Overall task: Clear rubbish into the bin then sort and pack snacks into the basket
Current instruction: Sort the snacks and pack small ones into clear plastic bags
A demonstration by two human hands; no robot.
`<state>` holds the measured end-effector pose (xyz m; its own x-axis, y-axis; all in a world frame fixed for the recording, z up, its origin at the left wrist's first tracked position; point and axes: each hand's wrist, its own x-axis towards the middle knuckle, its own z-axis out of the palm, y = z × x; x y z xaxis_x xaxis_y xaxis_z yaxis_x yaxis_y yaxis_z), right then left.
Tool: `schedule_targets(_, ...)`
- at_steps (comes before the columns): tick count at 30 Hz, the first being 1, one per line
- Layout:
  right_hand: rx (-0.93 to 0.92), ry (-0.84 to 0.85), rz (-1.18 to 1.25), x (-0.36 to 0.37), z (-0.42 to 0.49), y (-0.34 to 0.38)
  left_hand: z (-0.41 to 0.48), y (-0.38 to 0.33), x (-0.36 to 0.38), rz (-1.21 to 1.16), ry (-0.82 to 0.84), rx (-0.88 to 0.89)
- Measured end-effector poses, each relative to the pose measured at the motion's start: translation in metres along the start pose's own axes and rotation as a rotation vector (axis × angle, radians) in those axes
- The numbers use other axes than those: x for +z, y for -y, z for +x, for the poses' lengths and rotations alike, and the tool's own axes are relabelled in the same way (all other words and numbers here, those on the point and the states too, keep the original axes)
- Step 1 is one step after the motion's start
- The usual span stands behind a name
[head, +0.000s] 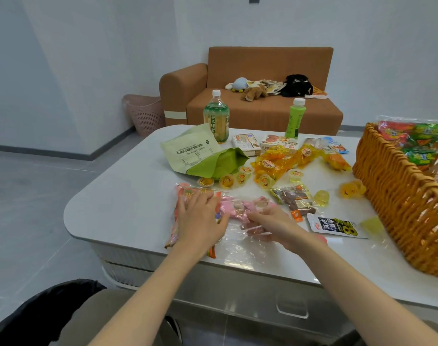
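The tabletop [128,196] is smooth, glossy white, reflecting light at lower centre. At right, the basket [397,196] is rough woven wicker with a slight sheen. The clear wrapper [237,248] is thin, crinkled, shiny plastic. The green bag [188,151] looks matt and papery. The jelly cups [226,181] are translucent glossy plastic. The sofa [270,63] is matt cloth.

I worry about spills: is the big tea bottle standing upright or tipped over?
Upright. The big tea bottle stands on the table with its white cap on top.
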<state>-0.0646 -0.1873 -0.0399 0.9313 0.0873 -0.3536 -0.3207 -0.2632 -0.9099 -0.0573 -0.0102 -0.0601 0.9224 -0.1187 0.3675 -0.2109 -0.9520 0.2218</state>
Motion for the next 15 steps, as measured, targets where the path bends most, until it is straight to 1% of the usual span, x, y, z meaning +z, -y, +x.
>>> schedule_targets(6, -0.018, 0.025, -0.085, 0.003, 0.007, -0.008, 0.000, 0.000, -0.001, 0.083, 0.070, 0.009)
schedule_targets(9, -0.026, 0.025, -0.093, 0.009, 0.007, -0.008, 0.000, 0.005, -0.003, 0.088, 0.066, 0.020)
schedule_targets(13, -0.067, 0.025, -0.121, 0.020, 0.008, -0.006, -0.002, 0.014, -0.010, 0.140, 0.103, 0.013)
schedule_targets(15, -0.089, 0.025, -0.172, 0.027, 0.009, -0.004, -0.001, 0.018, -0.013, 0.151, 0.128, 0.003)
